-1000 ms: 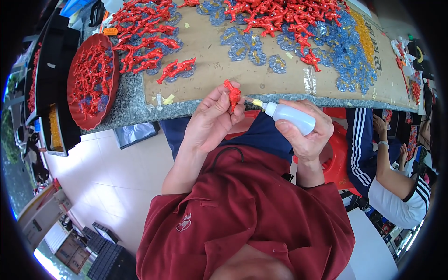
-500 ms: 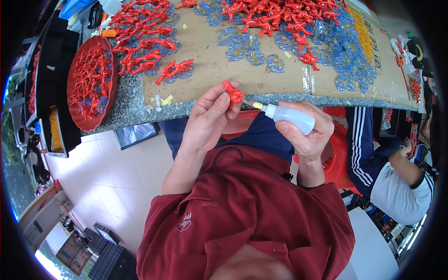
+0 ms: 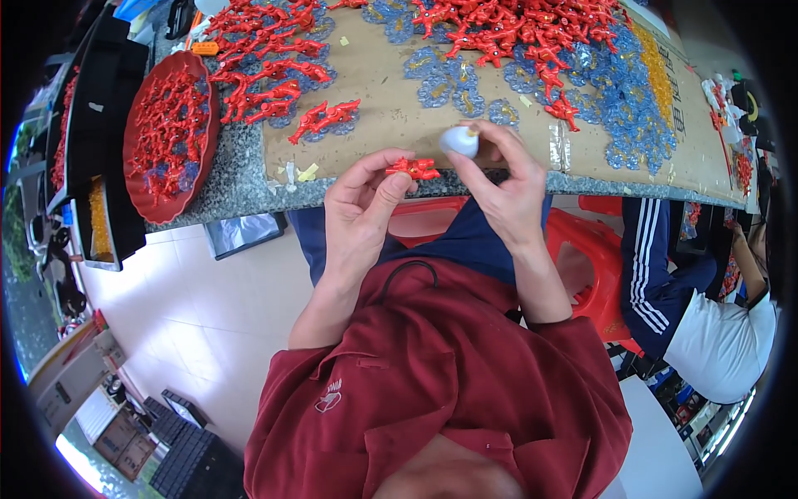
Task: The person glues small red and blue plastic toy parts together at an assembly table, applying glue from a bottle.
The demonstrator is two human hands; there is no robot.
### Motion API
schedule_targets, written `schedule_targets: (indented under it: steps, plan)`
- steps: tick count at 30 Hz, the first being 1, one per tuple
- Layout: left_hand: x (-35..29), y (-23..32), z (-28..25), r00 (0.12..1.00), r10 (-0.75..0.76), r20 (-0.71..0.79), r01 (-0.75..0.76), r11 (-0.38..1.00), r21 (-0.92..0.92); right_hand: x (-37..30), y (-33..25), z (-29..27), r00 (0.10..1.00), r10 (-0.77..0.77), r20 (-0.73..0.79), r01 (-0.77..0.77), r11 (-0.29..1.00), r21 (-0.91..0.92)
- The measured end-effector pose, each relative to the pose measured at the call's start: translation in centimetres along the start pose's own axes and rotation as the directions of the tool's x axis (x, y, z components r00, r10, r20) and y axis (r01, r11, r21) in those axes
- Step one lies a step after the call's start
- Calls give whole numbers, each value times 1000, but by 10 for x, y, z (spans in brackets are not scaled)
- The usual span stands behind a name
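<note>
A small red plastic figure [image 3: 413, 169] is pinched between the thumb and fingers of my left hand [image 3: 366, 202], just over the table's near edge. My right hand [image 3: 509, 187] grips a white squeeze bottle [image 3: 459, 143] by its body, a little to the right of the figure and apart from it. The bottle's yellowish nozzle end is turned away from the figure, and its tip is partly hidden by my fingers. Beyond my hands, a red figure [image 3: 326, 119] lies on a clear blue base on the cardboard sheet [image 3: 382, 121].
Red figures [image 3: 532, 29] heap at the far side, near clear blue bases [image 3: 628, 125] and yellow pieces [image 3: 652, 71]. At left stand a red dish [image 3: 213, 116] of figures and dark bins [image 3: 108, 125]. Another person [image 3: 719, 341] sits at right by a red stool [image 3: 582, 258].
The squeeze bottle has left the figure, moved up and left, and its nozzle has swung away. My left hand has tilted the figure from upright to lying sideways.
</note>
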State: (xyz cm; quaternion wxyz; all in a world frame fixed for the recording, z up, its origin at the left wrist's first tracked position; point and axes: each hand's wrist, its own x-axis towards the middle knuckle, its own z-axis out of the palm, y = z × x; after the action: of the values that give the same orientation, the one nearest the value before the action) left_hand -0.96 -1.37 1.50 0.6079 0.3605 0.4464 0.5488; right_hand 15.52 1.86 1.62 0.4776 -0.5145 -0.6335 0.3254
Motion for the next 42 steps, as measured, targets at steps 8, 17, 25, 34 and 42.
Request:
schedule_targets:
  steps: [8, 17, 25, 34, 42]
  plan:
    - [-1, -1, -2, 998, 58, 9, -58, 998, -13, 3, 8, -12, 982, -113, -150, 77, 971, -228]
    - [0, -7, -1, 989, -91, 118, 112, 976, -185, -2, 16, -38, 994, -101, -50, 60, 852, -520]
    - [-2, -6, 6, 966, -194, 170, 233, 940, -250, 5, 20, -34, 994, -106, -22, 81, 864, -497]
    - [-3, -12, 9, 950, -220, 221, 276, 923, -268, 18, 13, -45, 968, -92, 235, 192, 872, -451]
    - [-2, -18, 4, 952, -156, 265, 232, 930, -284, 6, 12, -46, 970, 223, 99, -204, 963, -176]
